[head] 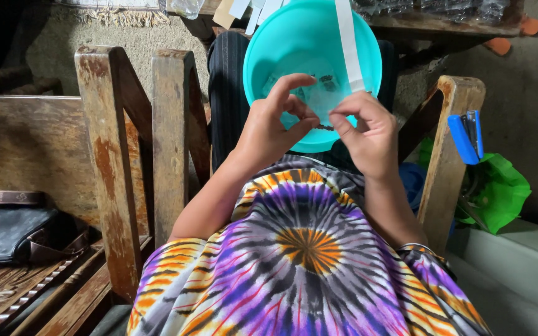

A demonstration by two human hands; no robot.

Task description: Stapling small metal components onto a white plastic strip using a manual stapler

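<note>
A seated person in a tie-dye garment (pixel 306 261) of purple, orange and black sits in a worn wooden chair (pixel 110 162) with flaking brown paint; both forearms are raised and bent inward, so the hands meet over the lap. A round turquoise plastic bowl (pixel 294 43), smooth and glossy, rests on the knees, its near rim partly hidden behind the fingers. The left hand (pixel 269 127) curls with thumb and forefinger pinched together; the right hand (pixel 368 134) mirrors it, fingertips closed; between them they grip a small clear plastic packet (pixel 322 109), thin and crinkled, held just above the bowl's near edge; its contents are too small to tell. A long white paper strip (pixel 348 43) lies across the bowl's right side, over the rim. On the right armrest sits a blue stapler (pixel 466 137), beside a crumpled green bag (pixel 499 190); at the far left lies a black pouch (pixel 7 230) on a wooden seat.
</note>
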